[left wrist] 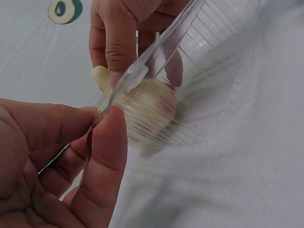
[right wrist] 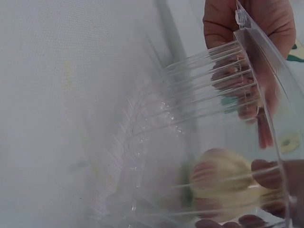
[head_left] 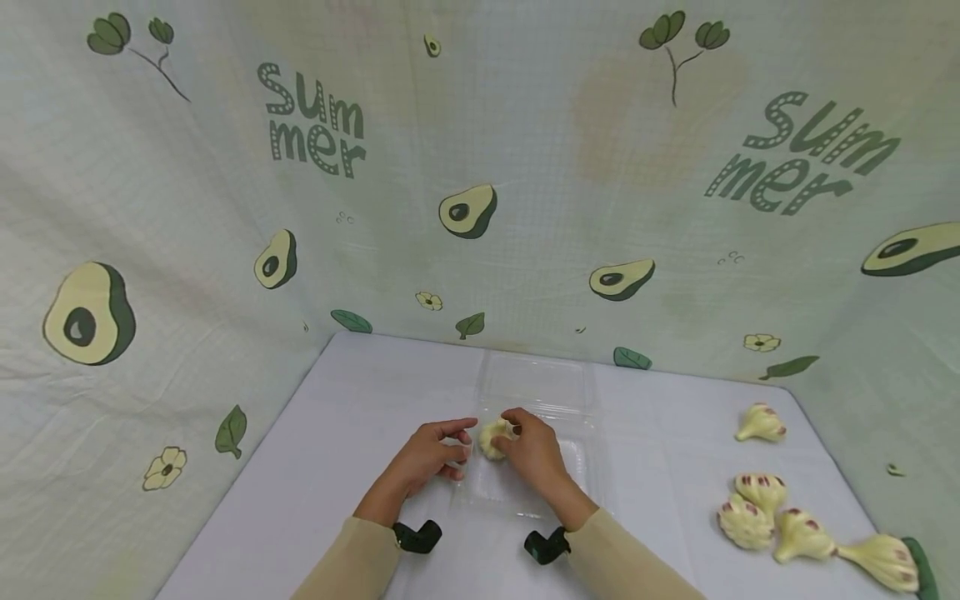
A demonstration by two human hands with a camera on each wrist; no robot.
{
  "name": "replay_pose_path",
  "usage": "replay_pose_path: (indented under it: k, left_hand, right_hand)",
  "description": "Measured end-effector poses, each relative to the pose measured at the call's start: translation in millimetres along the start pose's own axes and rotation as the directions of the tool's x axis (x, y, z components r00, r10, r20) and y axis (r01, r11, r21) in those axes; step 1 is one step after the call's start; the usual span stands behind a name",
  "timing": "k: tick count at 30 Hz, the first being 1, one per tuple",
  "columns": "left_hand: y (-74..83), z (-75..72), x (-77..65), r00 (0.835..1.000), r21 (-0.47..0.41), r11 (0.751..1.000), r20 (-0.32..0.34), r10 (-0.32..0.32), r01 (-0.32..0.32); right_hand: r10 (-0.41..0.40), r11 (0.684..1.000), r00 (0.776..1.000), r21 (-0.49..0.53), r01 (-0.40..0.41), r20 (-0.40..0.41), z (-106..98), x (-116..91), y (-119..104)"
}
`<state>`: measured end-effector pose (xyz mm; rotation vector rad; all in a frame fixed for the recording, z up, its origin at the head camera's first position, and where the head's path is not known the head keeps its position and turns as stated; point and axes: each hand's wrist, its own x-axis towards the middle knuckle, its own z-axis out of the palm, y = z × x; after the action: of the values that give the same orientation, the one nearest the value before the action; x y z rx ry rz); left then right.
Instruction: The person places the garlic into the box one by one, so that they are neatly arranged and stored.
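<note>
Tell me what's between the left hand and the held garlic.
The clear container's ribbed wall lies between the left hand and the garlic, as the left wrist view shows.

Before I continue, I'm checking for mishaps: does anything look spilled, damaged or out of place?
Nothing stands out. The clear plastic hinged box lies open, the left hand pinching its rim; the right hand holds a cream, purple-marked garlic bulb; five similar bulbs lie loose at right.

clear ribbed container [right wrist: 199, 102] slanting across my feed, garlic bulb [right wrist: 221, 183] seen through its wall, my right fingers [right wrist: 267, 174] at the stem, left hand [right wrist: 265, 21] at the rim
</note>
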<state>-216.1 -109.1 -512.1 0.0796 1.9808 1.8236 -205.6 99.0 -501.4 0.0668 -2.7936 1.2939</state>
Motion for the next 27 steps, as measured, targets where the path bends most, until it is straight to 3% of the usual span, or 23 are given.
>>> replay_pose_path:
  k: [15,27]
  left_hand:
    - [0.8,-0.9,-1.3,1.000,0.000,1.000,0.004,-0.011,0.011]
    - [3.7,0.3,-1.2,1.000,0.017,1.000,-0.006,-0.024,0.024]
  right_hand:
    - [0.029,1.000,1.000,0.010,-0.029,-0.007,-14.6,-8.0,-1.1]
    - [0.010,0.996,0.999,0.085,-0.006,-0.051,-68.7,-30.9,-4.7]
